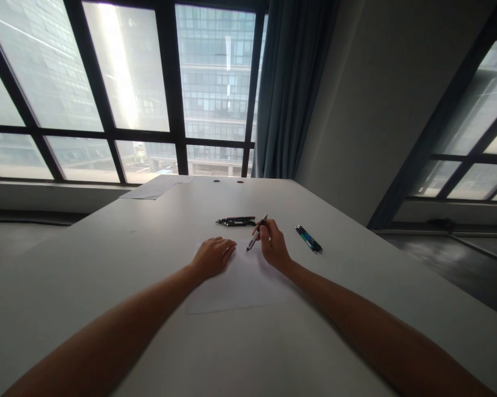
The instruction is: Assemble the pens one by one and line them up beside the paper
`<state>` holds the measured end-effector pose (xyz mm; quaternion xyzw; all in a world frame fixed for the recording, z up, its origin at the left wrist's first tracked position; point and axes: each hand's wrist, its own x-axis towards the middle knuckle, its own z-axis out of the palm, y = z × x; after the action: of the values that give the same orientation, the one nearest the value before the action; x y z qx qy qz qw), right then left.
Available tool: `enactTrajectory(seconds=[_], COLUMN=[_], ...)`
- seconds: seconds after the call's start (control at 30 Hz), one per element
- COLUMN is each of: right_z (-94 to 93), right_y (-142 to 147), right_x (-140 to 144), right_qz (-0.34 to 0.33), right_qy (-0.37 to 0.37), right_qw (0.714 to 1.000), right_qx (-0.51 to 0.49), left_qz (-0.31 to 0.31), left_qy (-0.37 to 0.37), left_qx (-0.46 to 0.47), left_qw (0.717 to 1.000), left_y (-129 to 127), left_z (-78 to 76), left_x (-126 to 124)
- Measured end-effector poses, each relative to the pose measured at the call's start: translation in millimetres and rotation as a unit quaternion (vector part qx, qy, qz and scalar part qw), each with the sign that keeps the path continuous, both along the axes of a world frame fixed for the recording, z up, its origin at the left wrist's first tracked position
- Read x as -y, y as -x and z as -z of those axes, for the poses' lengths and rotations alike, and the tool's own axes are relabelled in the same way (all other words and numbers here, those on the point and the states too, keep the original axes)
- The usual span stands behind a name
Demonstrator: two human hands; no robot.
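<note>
A white sheet of paper (236,292) lies on the table in front of me. My left hand (214,257) rests flat on its left part, fingers stretched toward the right. In my right hand (274,245) a pen (254,238) is gripped between thumb and fingers. The pen slants, its tip down at the paper and its other end up to the right. Whether the tip touches the sheet I cannot tell. Just beyond my hands lies a group of black pens (235,221). To the right of my right hand lie several dark pens with blue-green parts (308,239).
The white table (108,264) stretches toward the windows (215,77). Loose papers (153,188) lie at its far left edge. Two dark round fittings (240,182) sit near the far end. A blue curtain (290,88) and a grey wall (364,110) stand behind.
</note>
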<state>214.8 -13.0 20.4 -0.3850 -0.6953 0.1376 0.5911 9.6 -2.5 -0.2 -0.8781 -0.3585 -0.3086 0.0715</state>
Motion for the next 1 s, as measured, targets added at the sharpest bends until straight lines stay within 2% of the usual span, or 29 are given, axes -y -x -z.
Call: enactTrajectory(seconds=[0.1, 0.33, 0.6, 0.8, 0.93, 1.0], right_z=[4.8, 8.5, 7.4, 6.8, 3.4, 3.5], right_y=[-7, -9, -9, -10, -12, -14], right_x=[-3, -6, -9, -8, -8, -11], right_qz=[0.036, 0.032, 0.009, 0.018, 0.010, -0.022], right_qy=[-0.032, -0.018, 0.010, 0.007, 0.056, 0.095], right_qw=[0.996, 0.990, 0.999, 0.999, 0.998, 0.995], right_qx=[0.076, 0.137, 0.042, 0.037, 0.024, -0.009], left_qz=[-0.003, -0.007, -0.007, -0.005, -0.005, -0.004], left_qy=[0.020, 0.042, 0.047, 0.051, 0.055, 0.056], left_qx=[-0.016, -0.015, -0.010, -0.008, -0.009, -0.009], left_qw=[1.000, 0.999, 0.999, 0.999, 0.998, 0.998], left_y=[-1, 0, -1, 0, 0, 0], left_z=[-1.3, -4.2, -3.1, -2.2, -2.8, -3.0], left_x=[1, 3, 3, 2, 2, 2])
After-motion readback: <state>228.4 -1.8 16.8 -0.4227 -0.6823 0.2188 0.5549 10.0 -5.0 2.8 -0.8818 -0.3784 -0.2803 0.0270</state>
